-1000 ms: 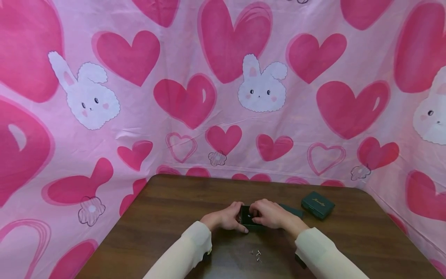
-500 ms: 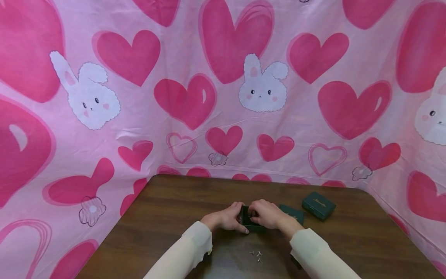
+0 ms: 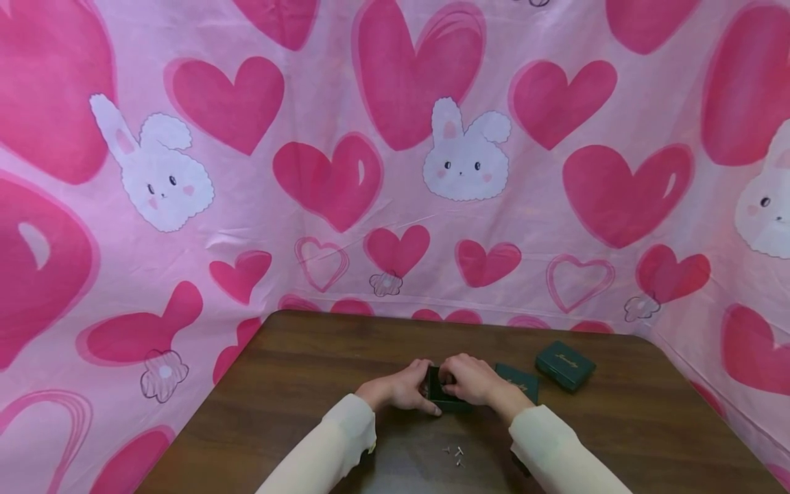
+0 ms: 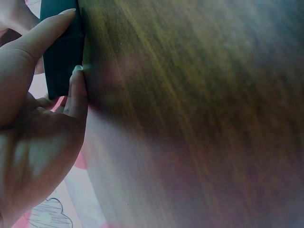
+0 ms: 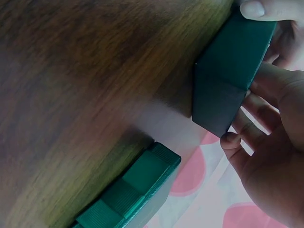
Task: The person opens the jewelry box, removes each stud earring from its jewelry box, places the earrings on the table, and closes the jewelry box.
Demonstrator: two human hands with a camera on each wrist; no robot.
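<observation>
In the head view, an open dark green jewelry box [image 3: 453,406] with a black inside sits on the table between both hands. My left hand [image 3: 406,388] grips its left end, thumb on the near side; the left wrist view shows the thumb along the wall of the box [image 4: 64,59]. My right hand [image 3: 472,379] reaches over the right part, fingers curled with the tips down inside; I cannot tell what they hold. From the right wrist, the little finger of my right hand [image 5: 280,156] is at the corner of the box [image 5: 228,76].
Right of the box lies a flat green piece [image 3: 517,381] with gold lettering, partly behind the right wrist. Farther right is a closed green box [image 3: 565,366]. Small silvery stud-like pieces [image 3: 459,451] lie on the brown table [image 3: 296,425] in front. Pink heart-print cloth [image 3: 395,206] surrounds the table.
My right hand and forearm have shifted slightly left, uncovering more of the flat green piece. A small silvery bit seen on the black inside is now hidden by the fingers. Left hand stays put.
</observation>
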